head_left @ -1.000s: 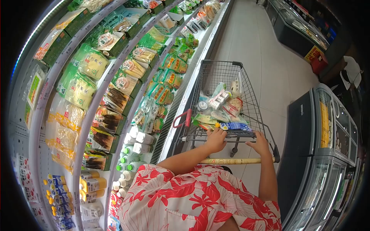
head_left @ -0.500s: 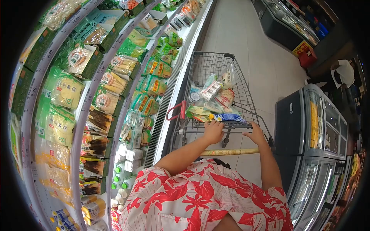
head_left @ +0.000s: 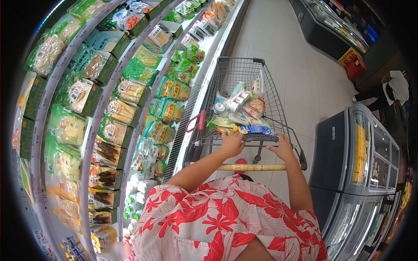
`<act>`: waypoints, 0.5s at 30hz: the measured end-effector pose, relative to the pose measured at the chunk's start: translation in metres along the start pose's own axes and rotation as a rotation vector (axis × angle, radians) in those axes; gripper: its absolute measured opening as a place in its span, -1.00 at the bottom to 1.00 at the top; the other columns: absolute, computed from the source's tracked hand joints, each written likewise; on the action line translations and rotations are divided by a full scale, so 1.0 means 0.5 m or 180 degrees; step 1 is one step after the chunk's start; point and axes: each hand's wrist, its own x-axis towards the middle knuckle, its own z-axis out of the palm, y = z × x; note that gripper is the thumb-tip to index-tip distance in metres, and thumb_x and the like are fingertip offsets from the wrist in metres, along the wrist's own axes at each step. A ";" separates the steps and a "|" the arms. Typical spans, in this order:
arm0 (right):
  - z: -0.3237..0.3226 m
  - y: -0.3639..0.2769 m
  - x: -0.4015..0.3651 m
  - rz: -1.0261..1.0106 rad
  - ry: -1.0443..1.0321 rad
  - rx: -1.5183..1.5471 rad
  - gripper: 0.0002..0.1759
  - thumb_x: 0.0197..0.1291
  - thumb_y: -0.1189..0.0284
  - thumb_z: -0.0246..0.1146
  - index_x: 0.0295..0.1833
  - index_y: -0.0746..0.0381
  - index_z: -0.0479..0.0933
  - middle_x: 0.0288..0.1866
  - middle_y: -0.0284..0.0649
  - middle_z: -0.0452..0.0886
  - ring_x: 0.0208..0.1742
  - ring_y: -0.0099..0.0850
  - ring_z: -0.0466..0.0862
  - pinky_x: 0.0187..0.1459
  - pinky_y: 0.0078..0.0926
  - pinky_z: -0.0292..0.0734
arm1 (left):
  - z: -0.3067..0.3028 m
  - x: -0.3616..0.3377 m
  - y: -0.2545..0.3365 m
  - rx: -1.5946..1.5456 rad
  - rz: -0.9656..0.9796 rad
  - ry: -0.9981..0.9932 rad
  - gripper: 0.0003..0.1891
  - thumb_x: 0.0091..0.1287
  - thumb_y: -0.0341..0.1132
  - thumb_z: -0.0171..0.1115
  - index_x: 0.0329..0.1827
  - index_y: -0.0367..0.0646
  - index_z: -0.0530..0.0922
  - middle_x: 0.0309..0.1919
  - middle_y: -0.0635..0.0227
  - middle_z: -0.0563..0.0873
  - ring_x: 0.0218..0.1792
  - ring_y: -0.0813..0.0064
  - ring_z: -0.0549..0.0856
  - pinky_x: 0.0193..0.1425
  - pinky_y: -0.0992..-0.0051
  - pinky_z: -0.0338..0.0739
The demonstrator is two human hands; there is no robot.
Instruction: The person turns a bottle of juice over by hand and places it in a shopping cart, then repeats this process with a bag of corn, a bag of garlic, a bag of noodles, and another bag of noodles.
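A wire shopping cart (head_left: 273, 93) stands in front of me, holding several bagged foods. My left hand (head_left: 232, 144) rests at the cart's near edge beside a blue packet (head_left: 257, 130), its fingers curled over the rim. At the right end of the same edge is my right hand (head_left: 283, 148), fingers over the wire and thumb apart. A red handle piece (head_left: 201, 120) sits at the cart's left side. The yellowish push bar (head_left: 250, 167) lies below both hands, untouched.
Refrigerated shelves (head_left: 98, 126) with packed mushrooms and vegetables line the left. Freezer cabinets (head_left: 333, 150) stand close on the right, with another freezer (head_left: 324, 39) farther up. A person in a white top (head_left: 397, 87) is at the far right. Tiled floor (head_left: 278, 26) runs ahead.
The shelves and freezers have shifted slightly in view. Both hands and the cart's near edge sit a little more to the left, and more of the push bar shows.
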 end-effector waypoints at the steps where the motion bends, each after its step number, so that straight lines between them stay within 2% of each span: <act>1: -0.012 0.002 0.024 -0.0062 0.0040 0.0022 -0.12 -0.15 0.12 0.52 0.27 0.27 0.34 0.27 0.04 0.38 0.26 -0.03 0.44 0.24 -0.20 0.37 | -0.005 0.024 0.000 0.0055 0.0000 0.0054 -0.77 0.22 -0.19 0.23 -0.11 -0.04 0.55 -0.15 0.34 0.62 0.08 0.28 0.49 0.15 -0.11 0.15; 4: -0.023 0.019 0.066 -0.0237 0.0083 -0.0177 -0.10 -0.13 0.11 0.50 0.30 0.30 0.33 0.30 0.10 0.33 0.34 0.01 0.33 0.30 -0.15 0.31 | -0.011 0.066 0.002 0.0227 0.0008 0.0074 -0.77 0.22 -0.19 0.25 -0.12 -0.04 0.55 -0.16 0.35 0.63 0.05 0.28 0.50 0.15 -0.06 0.15; 7: -0.036 0.031 0.119 -0.0374 0.0049 -0.0260 -0.12 -0.11 0.10 0.48 0.28 0.31 0.35 0.31 0.11 0.33 0.34 0.02 0.33 0.30 -0.15 0.29 | -0.016 0.116 -0.009 0.0118 0.0037 0.0102 -0.76 0.21 -0.20 0.27 -0.11 -0.05 0.55 -0.17 0.36 0.64 0.05 0.28 0.50 0.16 -0.02 0.14; 12: -0.081 0.031 0.199 -0.0407 -0.0079 -0.0325 -0.26 -0.07 0.11 0.45 0.15 0.32 0.41 0.14 0.02 0.42 0.17 -0.04 0.49 0.12 -0.17 0.47 | -0.027 0.200 -0.027 0.0124 0.0203 0.0050 -0.75 0.23 -0.21 0.26 -0.09 -0.08 0.53 -0.16 0.34 0.63 0.07 0.26 0.50 0.19 0.05 0.13; 15: -0.104 0.029 0.245 -0.0305 -0.0116 -0.0335 -0.27 -0.06 0.10 0.45 0.14 0.32 0.41 0.15 0.02 0.42 0.19 -0.05 0.48 0.12 -0.16 0.47 | -0.037 0.254 -0.031 0.0153 0.0135 -0.0069 -0.76 0.23 -0.21 0.25 -0.11 -0.08 0.53 -0.17 0.32 0.62 0.07 0.26 0.50 0.20 0.04 0.13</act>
